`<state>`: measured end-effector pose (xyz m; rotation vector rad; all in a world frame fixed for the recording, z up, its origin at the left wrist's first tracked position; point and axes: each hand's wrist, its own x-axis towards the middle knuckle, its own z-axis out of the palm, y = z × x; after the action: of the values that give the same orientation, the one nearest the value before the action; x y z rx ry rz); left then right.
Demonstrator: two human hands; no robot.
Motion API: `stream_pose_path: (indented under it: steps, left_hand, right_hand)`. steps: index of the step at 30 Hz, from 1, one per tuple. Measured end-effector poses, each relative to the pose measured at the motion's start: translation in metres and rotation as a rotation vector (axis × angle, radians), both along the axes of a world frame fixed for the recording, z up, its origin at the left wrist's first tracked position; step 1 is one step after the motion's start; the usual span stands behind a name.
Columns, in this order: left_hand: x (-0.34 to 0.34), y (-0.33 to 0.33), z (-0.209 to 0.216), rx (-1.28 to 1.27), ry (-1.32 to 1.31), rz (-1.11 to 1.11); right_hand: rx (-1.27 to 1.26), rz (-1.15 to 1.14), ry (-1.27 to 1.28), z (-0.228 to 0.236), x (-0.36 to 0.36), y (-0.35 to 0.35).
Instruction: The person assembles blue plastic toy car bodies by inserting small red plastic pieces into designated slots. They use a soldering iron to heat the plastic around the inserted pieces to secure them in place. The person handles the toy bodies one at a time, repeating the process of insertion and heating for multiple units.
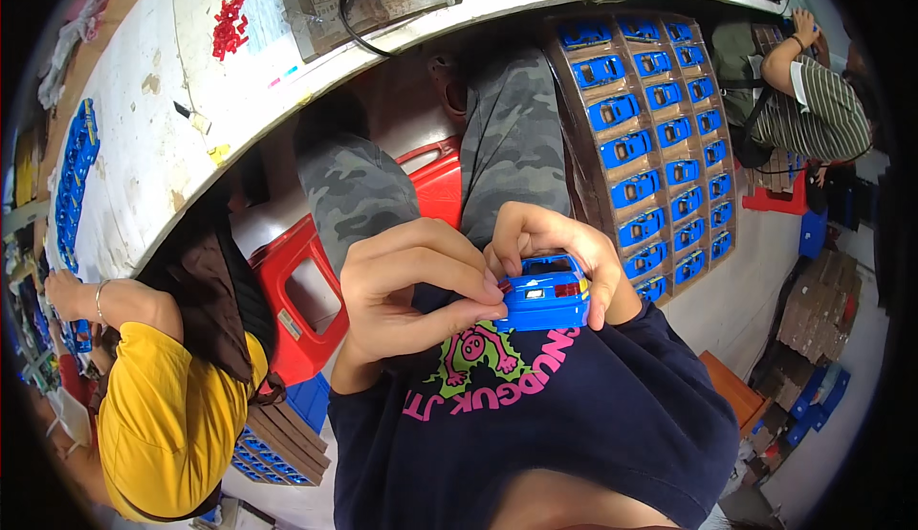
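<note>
In front of my chest is a blue toy car body (540, 303), its rear end showing a red tail light (568, 290) and a small pale plate. My right hand (572, 243) grips it from the right side, fingers curled round the roof and thumb side. My left hand (416, 286) is closed in a pinch at the car's left rear corner. A bit of red, apparently the other tail light, shows at those fingertips and is mostly covered by them.
Right of my legs, a brown compartment tray (626, 186) holds rows of blue toy cars. Small red pieces (229, 28) and a metal plate with a cable (330, 9) lie on the white table (239, 99). A person in yellow (158, 415) sits left, near red stools (296, 300); another is far right.
</note>
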<state>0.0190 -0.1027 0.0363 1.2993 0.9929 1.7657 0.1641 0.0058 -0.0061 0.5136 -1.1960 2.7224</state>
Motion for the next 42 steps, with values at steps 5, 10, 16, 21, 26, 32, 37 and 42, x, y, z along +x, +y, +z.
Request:
stream_pose_path:
  steps: [5, 10, 16, 21, 26, 32, 37, 42]
  left_hand:
    - [0.003, -0.003, 0.004, 0.004, 0.091, 0.056]
    - [0.003, -0.004, 0.007, 0.081, 0.272, 0.135]
    - [0.002, -0.004, 0.006, 0.050, 0.310, 0.175]
    - [0.005, -0.006, 0.008, 0.051, 0.366, 0.207]
    - [0.005, -0.006, 0.012, 0.071, 0.427, 0.178]
    - [0.014, -0.005, 0.002, 0.145, 0.374, 0.218]
    - [0.023, -0.004, -0.012, 0.265, 0.403, 0.289]
    - [0.027, -0.004, -0.016, 0.284, 0.386, 0.323]
  right_hand:
    - [-0.034, -0.004, 0.002, -0.001, 0.002, -0.002]
    - [-0.045, 0.023, -0.021, 0.002, 0.003, 0.001]
    - [-0.033, -0.009, -0.051, 0.002, 0.003, 0.001]
    - [-0.020, -0.025, 0.001, 0.000, 0.002, 0.002]
    - [-0.073, -0.035, -0.040, 0.005, 0.002, 0.003]
    - [-0.119, -0.044, 0.018, -0.001, 0.004, 0.000]
    - [-0.178, -0.048, 0.046, -0.001, 0.003, -0.004]
    - [-0.208, -0.049, -0.025, 0.008, 0.001, -0.003]
